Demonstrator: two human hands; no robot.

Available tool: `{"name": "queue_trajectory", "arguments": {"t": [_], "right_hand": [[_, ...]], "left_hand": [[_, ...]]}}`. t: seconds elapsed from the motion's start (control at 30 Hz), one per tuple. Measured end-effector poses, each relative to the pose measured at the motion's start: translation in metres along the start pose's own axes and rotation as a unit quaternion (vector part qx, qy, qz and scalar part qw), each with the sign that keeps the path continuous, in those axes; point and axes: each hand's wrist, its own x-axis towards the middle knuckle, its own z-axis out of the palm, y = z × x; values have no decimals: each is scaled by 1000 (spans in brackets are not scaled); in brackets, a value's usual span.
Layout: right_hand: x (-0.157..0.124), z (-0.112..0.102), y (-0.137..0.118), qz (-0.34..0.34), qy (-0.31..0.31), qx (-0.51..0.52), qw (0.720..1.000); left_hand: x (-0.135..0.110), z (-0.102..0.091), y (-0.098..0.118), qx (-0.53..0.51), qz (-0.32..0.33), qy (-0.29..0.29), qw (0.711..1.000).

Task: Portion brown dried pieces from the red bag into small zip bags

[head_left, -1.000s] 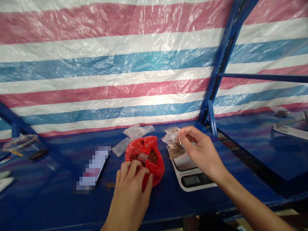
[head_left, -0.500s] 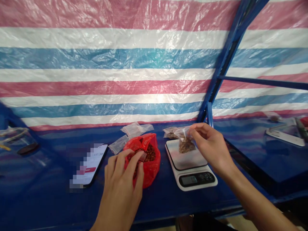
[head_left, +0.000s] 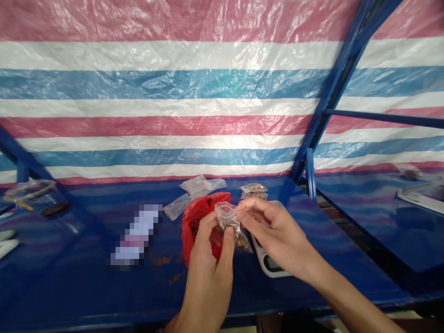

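While both hands were raised over the blue worktop [head_left: 86, 282], the left hand [head_left: 208, 273] and the right hand [head_left: 277, 233] held a small clear zip-top bag [head_left: 241, 238] between them, just in front of a red plastic bag [head_left: 196, 226]. Brown pieces filled the lower part of the zip-top bag, and its upper part showed clear film. The right grip was clamped on the bag's upper edge between thumb and fingers; the left grip was closed on its near side, with the thumb pressed against the film. Under the right hand, a white digital kitchen scale [head_left: 270, 261] was largely hidden. Two small bags of brown pieces [head_left: 254, 189] lay beyond it, and apparently empty clear bags [head_left: 197, 186] lay to their left. A pixelated smartphone [head_left: 137, 233] rested on the worktop left of the red bag, before a striped tarpaulin [head_left: 173, 83]. Holding the bag upright by its upper edge was judged sound practice: the pieces stay low, clear of the closure, and the film stays taut between both grips
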Motion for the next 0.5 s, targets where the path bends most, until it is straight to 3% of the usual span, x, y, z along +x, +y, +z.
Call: {"name": "queue_trajectory", "arguments": {"t": [0.23,0.43,0.5], "right_hand": [[1,-12,2,-13,26,-55,998],[11,-59,28,39,140,-102,984],[13,-74,44,28,140,-162,976]], "left_hand": [[-4,-4,3,18,-8,5,1000],[-17,-12,-3,86,51,7,995],[-20,-16,-5,102,65,-4,993]]}}
